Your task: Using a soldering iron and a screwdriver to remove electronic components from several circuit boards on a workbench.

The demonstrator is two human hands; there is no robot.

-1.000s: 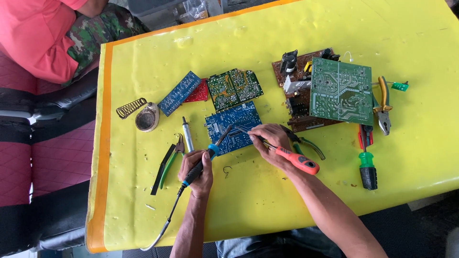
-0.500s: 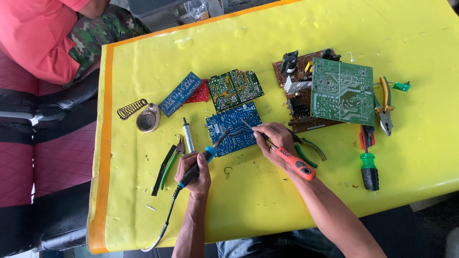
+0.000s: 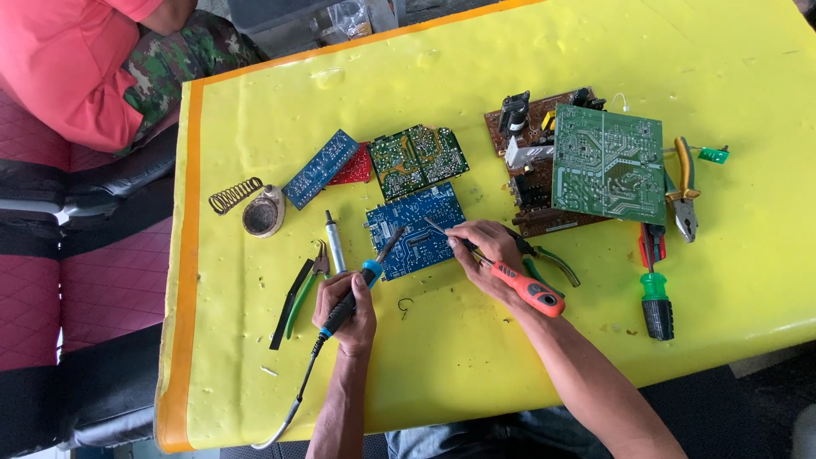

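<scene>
My left hand (image 3: 347,308) grips a soldering iron (image 3: 364,277) with a blue and black handle; its tip rests on the near left part of a blue circuit board (image 3: 418,228). My right hand (image 3: 483,252) holds a red-handled screwdriver (image 3: 525,289), whose shaft points up-left onto the same board. The board lies flat on the yellow table cover (image 3: 476,374). The iron's cable trails off the near table edge.
Other boards lie behind: a blue strip (image 3: 321,168), a green one (image 3: 418,158), a large green one (image 3: 609,163) on a brown board. Pliers (image 3: 683,189), green-handled screwdriver (image 3: 654,297), green pliers (image 3: 299,292), a desoldering pump (image 3: 336,241) and iron stand (image 3: 262,212) surround. A seated person (image 3: 76,68) is far left.
My right hand has drawn back slightly, and the screwdriver tip has shifted on the blue board. The soldering iron stays on the board's near left part.
</scene>
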